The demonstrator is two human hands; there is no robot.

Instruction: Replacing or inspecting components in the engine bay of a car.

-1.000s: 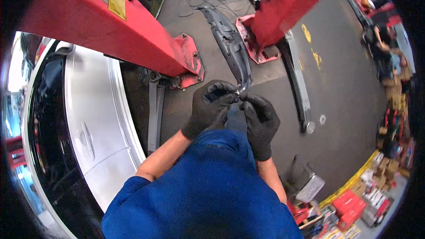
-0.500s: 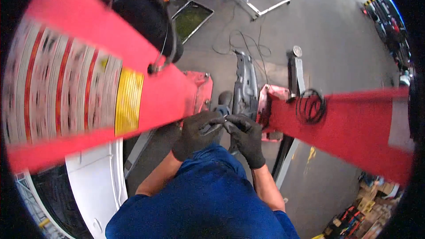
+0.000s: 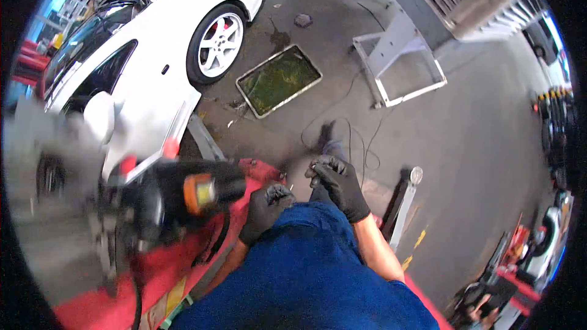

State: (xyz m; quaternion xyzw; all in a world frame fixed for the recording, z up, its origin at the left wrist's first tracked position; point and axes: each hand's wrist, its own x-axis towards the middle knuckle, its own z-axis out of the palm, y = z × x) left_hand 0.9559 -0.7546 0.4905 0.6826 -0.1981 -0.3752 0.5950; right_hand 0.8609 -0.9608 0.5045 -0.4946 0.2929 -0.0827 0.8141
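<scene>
Both of my hands wear black gloves and are held in front of my dark blue top, a short gap apart. My left hand (image 3: 264, 209) is closed with its fingers curled, beside the red base of a lift post (image 3: 260, 170). A tiny pale tip shows by its fingers, too small to name. My right hand (image 3: 340, 188) is slightly higher, its thumb and fingertips pinched together. Whatever the pinch holds is too small to make out. Below the hands, my legs and a blurred dark shoe (image 3: 328, 134) show.
A white car (image 3: 156, 43) with its hood up stands at the left, near a blurred black box with an orange-framed switch (image 3: 200, 193). Ahead lie a shallow tray of greenish liquid (image 3: 243, 84), loose cables and a white wheeled frame (image 3: 380, 93). A grey lift arm (image 3: 400, 217) lies right.
My hands, which met at the fingertips, have come apart. The view has shifted forward past the red posts; the white car has come into view and the grey bumper-like part has left it.
</scene>
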